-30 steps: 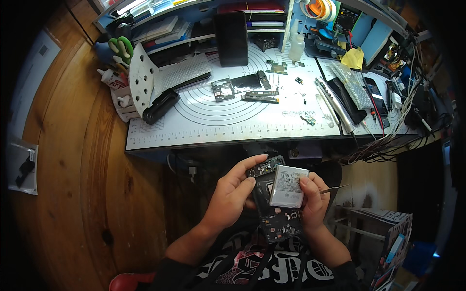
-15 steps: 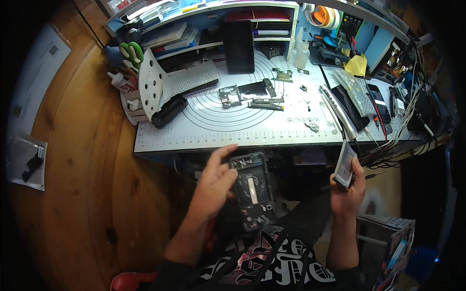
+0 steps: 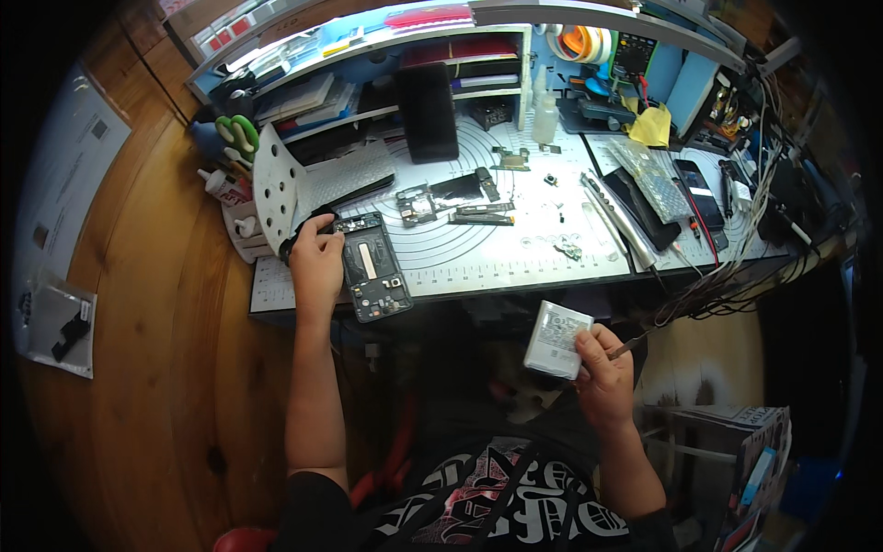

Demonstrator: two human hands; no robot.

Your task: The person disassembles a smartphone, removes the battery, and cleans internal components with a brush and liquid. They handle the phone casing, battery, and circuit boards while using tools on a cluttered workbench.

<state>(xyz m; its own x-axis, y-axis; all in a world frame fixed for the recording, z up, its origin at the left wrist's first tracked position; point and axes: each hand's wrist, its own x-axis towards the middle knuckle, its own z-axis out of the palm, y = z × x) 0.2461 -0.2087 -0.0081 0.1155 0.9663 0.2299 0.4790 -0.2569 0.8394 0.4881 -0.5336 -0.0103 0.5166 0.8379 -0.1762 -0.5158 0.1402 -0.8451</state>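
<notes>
My left hand (image 3: pixel 318 267) grips the upper left corner of a black phone frame (image 3: pixel 386 276), its open inside facing up with a pale strip down the middle. The frame lies over the desk's front left edge; whether it rests on the mat is hard to tell. In front of the desk, my right hand (image 3: pixel 607 375) holds a silvery-white phone battery (image 3: pixel 556 339) between thumb and fingers. A thin pointed metal tool (image 3: pixel 631 347) sticks out of the same hand; its other end is hidden. Behind the frame lie a detached phone board section (image 3: pixel 418 204) and dark strip-like parts (image 3: pixel 483 214).
A white ruled mat (image 3: pixel 441 267) covers the desk. Small screws (image 3: pixel 568 250) and a pen-like tool (image 3: pixel 618 221) lie to the right, with cables (image 3: pixel 745 248) beyond. At left stand a perforated white holder (image 3: pixel 276 179) and green-handled scissors (image 3: pixel 237 136).
My left hand has carried the phone frame forward and left, from above my lap to the desk edge. My right hand has moved left, and the battery's labelled face now shows.
</notes>
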